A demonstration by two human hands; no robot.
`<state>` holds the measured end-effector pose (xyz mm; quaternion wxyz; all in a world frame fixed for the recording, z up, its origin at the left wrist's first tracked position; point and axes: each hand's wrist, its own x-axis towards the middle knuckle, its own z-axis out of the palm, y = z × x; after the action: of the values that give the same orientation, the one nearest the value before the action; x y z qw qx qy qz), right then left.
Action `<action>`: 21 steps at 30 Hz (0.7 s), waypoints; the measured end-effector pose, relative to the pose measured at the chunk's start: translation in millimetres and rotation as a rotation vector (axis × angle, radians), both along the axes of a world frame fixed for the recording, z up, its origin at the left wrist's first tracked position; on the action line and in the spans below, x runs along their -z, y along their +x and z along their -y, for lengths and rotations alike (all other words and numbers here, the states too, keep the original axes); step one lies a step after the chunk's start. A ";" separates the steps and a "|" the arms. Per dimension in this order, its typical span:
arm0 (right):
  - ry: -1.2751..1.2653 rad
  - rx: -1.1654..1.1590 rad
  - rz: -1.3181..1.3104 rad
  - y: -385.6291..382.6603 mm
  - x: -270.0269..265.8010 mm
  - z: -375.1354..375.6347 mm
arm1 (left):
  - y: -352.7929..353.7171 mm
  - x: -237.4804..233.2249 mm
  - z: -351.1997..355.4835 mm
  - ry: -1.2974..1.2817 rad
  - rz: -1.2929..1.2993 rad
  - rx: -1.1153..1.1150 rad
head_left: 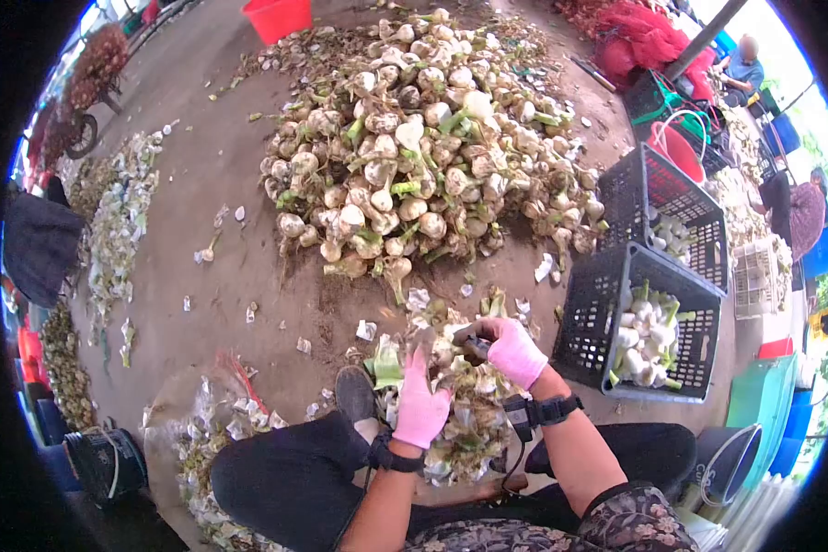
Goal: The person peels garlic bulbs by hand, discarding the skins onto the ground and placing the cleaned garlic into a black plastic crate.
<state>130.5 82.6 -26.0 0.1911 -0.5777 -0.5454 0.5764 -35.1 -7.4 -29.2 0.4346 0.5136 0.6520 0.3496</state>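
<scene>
My left hand [421, 400], in a pink glove with soiled fingertips, points away from me and is closed on a pale garlic bulb [444, 355], partly covered by the fingers. To its right, my right hand [513, 351], also gloved in pink, has its dark-stained fingers curled inward; what they grip is hidden. Both hands hang close together over a heap of garlic peelings and stalks [465, 432] between my legs. Just beyond lies a large pile of garlic bulbs [405, 156], many with stems on.
At right stand a black crate [584, 322] holding trimmed garlic and a second black crate [621, 198] behind it. A red bucket [676, 152] is farther back, another red bucket [278, 20] beyond the pile. A dark bucket [727, 460] sits by my right knee. People sit at far right.
</scene>
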 end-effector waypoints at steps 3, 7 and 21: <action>-0.029 0.050 -0.233 4.4 -38.1 22.1 | 4.6 2.0 0.7 -0.001 0.450 -0.081; -0.105 0.268 -0.520 4.2 -64.9 48.6 | 10.9 -56.7 5.4 0.068 0.441 -0.121; 0.038 0.244 -0.444 -30.1 -88.4 77.5 | -1.9 -83.4 24.5 0.192 0.416 -0.134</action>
<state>100.4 5.1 62.4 0.3853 -0.4946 -0.4270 0.6516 -37.0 -31.9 54.1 0.4844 0.4250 0.5448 0.5366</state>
